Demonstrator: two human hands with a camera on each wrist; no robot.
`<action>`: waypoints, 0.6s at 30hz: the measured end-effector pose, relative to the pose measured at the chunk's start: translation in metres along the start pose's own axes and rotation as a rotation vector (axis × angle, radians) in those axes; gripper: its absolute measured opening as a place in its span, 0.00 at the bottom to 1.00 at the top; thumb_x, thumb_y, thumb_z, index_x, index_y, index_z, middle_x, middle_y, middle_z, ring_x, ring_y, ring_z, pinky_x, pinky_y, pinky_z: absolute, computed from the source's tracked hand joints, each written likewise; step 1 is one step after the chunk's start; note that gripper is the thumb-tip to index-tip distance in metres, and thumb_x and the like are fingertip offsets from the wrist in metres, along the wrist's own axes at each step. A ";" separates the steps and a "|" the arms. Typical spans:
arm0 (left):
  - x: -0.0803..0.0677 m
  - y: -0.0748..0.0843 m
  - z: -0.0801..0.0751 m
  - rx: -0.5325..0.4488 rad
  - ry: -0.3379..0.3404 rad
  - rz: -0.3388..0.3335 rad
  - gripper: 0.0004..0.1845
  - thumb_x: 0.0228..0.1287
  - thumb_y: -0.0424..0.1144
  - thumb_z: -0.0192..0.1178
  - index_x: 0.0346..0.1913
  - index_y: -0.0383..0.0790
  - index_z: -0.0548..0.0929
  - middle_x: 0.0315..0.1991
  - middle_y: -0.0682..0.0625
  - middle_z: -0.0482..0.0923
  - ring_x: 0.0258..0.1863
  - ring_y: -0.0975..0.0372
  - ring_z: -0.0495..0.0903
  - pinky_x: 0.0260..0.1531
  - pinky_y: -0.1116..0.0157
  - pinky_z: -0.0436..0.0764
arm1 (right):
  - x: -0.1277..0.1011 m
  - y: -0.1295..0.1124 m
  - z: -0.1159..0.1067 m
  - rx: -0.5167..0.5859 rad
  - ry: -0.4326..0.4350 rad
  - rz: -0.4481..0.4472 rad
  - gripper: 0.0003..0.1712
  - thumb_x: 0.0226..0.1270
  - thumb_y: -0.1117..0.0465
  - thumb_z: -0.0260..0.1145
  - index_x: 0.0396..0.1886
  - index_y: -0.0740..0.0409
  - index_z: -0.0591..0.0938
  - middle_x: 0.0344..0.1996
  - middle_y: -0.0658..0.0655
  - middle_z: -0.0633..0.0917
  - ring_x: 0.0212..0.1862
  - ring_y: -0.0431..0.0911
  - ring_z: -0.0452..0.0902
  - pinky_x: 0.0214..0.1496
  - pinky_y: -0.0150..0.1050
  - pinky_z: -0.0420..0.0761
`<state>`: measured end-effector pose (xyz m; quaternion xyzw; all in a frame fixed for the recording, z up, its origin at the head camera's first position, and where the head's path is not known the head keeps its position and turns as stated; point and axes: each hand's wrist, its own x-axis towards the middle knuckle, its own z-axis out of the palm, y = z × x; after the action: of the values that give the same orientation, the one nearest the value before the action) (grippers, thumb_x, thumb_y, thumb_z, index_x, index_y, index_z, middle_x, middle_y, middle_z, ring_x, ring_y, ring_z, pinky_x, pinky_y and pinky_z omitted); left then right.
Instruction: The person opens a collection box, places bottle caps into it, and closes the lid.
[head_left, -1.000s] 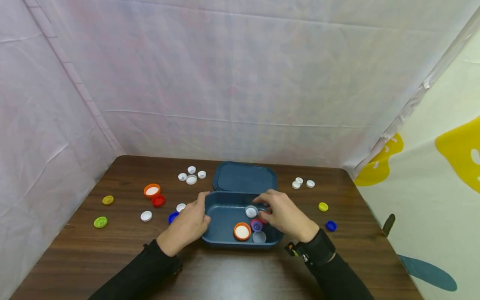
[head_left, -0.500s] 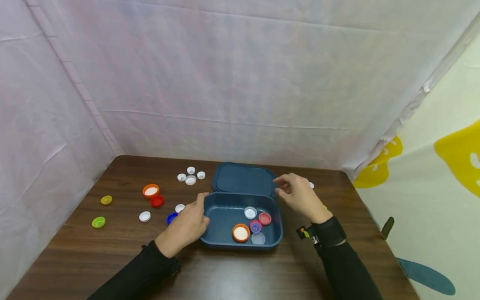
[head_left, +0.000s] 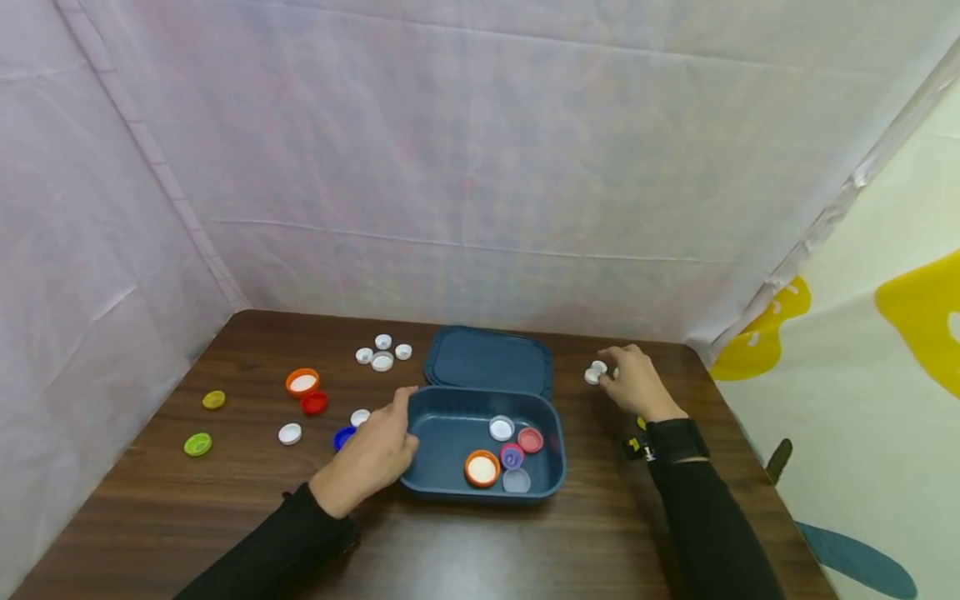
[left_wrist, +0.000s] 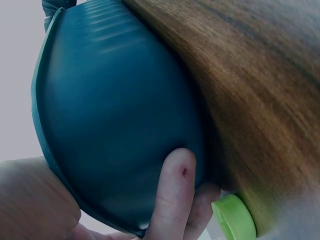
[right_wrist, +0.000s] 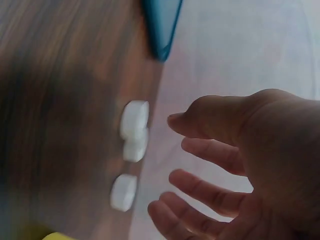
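A dark blue plastic box [head_left: 442, 433] stands on the wooden table, holding several bottle caps: an orange-rimmed one [head_left: 482, 469], a purple-and-pink one [head_left: 512, 456], a red one [head_left: 530, 440], a clear one [head_left: 516, 481] and a white one [head_left: 501, 428]. My left hand [head_left: 367, 462] grips its left side; in the left wrist view a finger [left_wrist: 175, 190] lies along the outer wall. At the back right, my right hand [head_left: 641, 387] hovers beside white caps [head_left: 592, 377]. In the right wrist view its spread, slightly bent fingers hold nothing, apart from the white caps [right_wrist: 135, 120].
The blue lid [head_left: 489, 358] lies behind the box. White caps [head_left: 382, 361] cluster at the back left. Orange [head_left: 302, 382], red [head_left: 314, 403], white [head_left: 289, 433], blue [head_left: 343, 437], yellow [head_left: 213, 400] and green [head_left: 198, 444] caps lie leftward. A fabric wall [head_left: 465, 167] rises behind.
My right hand has left the inside of the box, where the red cap now shows, and has moved right and back to the white caps. The left hand has stayed on the box.
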<state>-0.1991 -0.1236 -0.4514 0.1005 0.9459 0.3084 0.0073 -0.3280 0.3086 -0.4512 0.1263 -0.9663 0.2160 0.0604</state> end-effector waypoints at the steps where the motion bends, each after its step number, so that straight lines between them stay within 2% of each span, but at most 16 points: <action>1: 0.000 0.000 0.000 -0.004 -0.002 0.003 0.38 0.76 0.25 0.63 0.86 0.30 0.66 0.42 0.41 0.84 0.29 0.59 0.81 0.28 0.62 0.80 | 0.000 0.003 0.000 -0.005 -0.024 0.027 0.27 0.81 0.66 0.74 0.74 0.72 0.84 0.71 0.83 0.80 0.73 0.82 0.76 0.72 0.76 0.81; 5: 0.001 -0.002 0.000 -0.011 -0.002 0.017 0.38 0.76 0.25 0.62 0.87 0.30 0.65 0.35 0.45 0.79 0.26 0.60 0.79 0.26 0.64 0.78 | 0.004 0.015 0.001 -0.011 -0.111 0.102 0.32 0.82 0.63 0.74 0.80 0.70 0.80 0.75 0.85 0.75 0.78 0.88 0.67 0.78 0.81 0.75; 8: 0.001 -0.002 0.000 -0.010 0.007 0.023 0.38 0.76 0.25 0.62 0.86 0.30 0.66 0.34 0.46 0.78 0.26 0.60 0.78 0.25 0.64 0.77 | 0.012 0.032 0.006 -0.028 -0.136 0.092 0.34 0.80 0.62 0.76 0.80 0.69 0.80 0.74 0.84 0.79 0.78 0.86 0.70 0.79 0.81 0.75; 10: 0.001 -0.002 0.001 -0.007 0.009 0.024 0.38 0.76 0.25 0.62 0.86 0.30 0.66 0.35 0.45 0.80 0.26 0.60 0.79 0.26 0.63 0.78 | 0.022 0.061 0.021 -0.049 -0.096 0.046 0.33 0.78 0.59 0.78 0.77 0.66 0.84 0.69 0.80 0.84 0.75 0.81 0.75 0.77 0.76 0.78; 13: 0.002 -0.003 0.002 -0.002 0.008 0.022 0.38 0.76 0.25 0.63 0.86 0.31 0.66 0.39 0.43 0.82 0.28 0.59 0.80 0.27 0.63 0.78 | 0.029 0.084 0.033 -0.072 -0.034 -0.012 0.28 0.74 0.60 0.79 0.70 0.65 0.89 0.62 0.75 0.90 0.68 0.76 0.81 0.70 0.71 0.82; 15: 0.002 -0.003 0.002 -0.001 0.006 0.018 0.38 0.76 0.26 0.63 0.86 0.31 0.66 0.40 0.42 0.83 0.28 0.59 0.80 0.27 0.62 0.78 | 0.028 0.083 0.032 -0.063 -0.017 -0.015 0.24 0.72 0.63 0.78 0.65 0.65 0.91 0.59 0.74 0.91 0.63 0.74 0.84 0.65 0.68 0.84; 17: 0.001 -0.003 0.002 -0.003 0.003 0.015 0.38 0.76 0.26 0.62 0.87 0.31 0.66 0.38 0.43 0.82 0.27 0.59 0.80 0.26 0.63 0.78 | 0.021 0.059 0.021 -0.050 -0.037 0.013 0.21 0.70 0.68 0.77 0.62 0.70 0.91 0.58 0.75 0.92 0.61 0.74 0.86 0.63 0.68 0.85; 18: 0.001 -0.003 0.002 -0.006 0.003 0.016 0.38 0.76 0.26 0.62 0.87 0.31 0.66 0.38 0.44 0.81 0.27 0.59 0.79 0.26 0.63 0.78 | 0.024 0.066 0.026 -0.047 -0.018 0.001 0.19 0.70 0.68 0.76 0.59 0.68 0.92 0.55 0.73 0.93 0.58 0.72 0.88 0.60 0.66 0.86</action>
<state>-0.2003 -0.1251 -0.4547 0.1074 0.9441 0.3116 0.0040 -0.3704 0.3501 -0.4972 0.1265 -0.9717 0.1919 0.0545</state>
